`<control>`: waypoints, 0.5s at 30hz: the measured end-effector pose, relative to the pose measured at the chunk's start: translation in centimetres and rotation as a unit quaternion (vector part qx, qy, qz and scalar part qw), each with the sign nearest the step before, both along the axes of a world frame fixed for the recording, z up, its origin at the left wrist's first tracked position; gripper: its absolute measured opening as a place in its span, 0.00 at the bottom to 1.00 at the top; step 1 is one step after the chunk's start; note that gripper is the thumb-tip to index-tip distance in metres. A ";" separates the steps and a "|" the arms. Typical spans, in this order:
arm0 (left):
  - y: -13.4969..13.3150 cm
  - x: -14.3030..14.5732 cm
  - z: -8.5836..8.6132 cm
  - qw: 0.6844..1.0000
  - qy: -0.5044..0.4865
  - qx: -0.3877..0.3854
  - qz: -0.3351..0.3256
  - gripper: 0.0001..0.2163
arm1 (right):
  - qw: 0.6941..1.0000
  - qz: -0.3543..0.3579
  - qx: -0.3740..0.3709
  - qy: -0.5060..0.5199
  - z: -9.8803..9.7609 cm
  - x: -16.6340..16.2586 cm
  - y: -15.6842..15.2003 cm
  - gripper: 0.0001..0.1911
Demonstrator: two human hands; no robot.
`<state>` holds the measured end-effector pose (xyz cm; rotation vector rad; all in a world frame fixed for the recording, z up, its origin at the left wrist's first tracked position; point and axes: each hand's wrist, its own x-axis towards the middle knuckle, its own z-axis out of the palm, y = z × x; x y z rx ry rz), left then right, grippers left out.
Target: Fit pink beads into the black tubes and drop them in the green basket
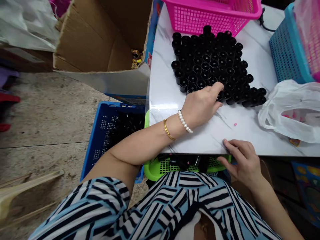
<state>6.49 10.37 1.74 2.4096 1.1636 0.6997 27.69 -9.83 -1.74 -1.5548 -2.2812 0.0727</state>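
Many black cylindrical caps point(205, 66) stand upright in a packed cluster on the white marble-patterned table point(172, 120). At the cluster's front edge is my left hand point(201, 103), wearing a pearl bracelet. Its thumb and forefinger close around one black cap at the edge, mostly hidden by the fingers. My right hand point(242, 160) is at the table's front edge, thumb and fingers apart, with nothing visible in it. A tiny pink piece point(235, 124) lies on the table between the hands. Below the edge, a green basket point(160, 168) holds more black pieces.
Behind the cluster stands a pink basket point(215, 20), with a blue basket point(285, 50) at the right. A white plastic bag point(280, 113) lies near the right edge. Left of the table are an open cardboard box point(87, 40) and a blue crate point(96, 143) of black pieces.
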 end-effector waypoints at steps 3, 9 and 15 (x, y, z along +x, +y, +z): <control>0.4 0.1 -0.1 0.998 0.068 0.017 -0.003 0.11 | 0.999 0.022 0.015 0.039 -0.3 -0.5 -0.9 0.29; -0.9 0.6 -0.3 0.991 0.067 0.060 -0.095 0.13 | 0.956 -0.076 -0.057 0.278 -0.3 -0.7 -0.4 0.07; -3.4 1.7 -2.2 0.940 -0.025 -0.073 -0.331 0.07 | 0.774 -0.313 -0.143 0.532 0.8 -0.9 1.3 0.07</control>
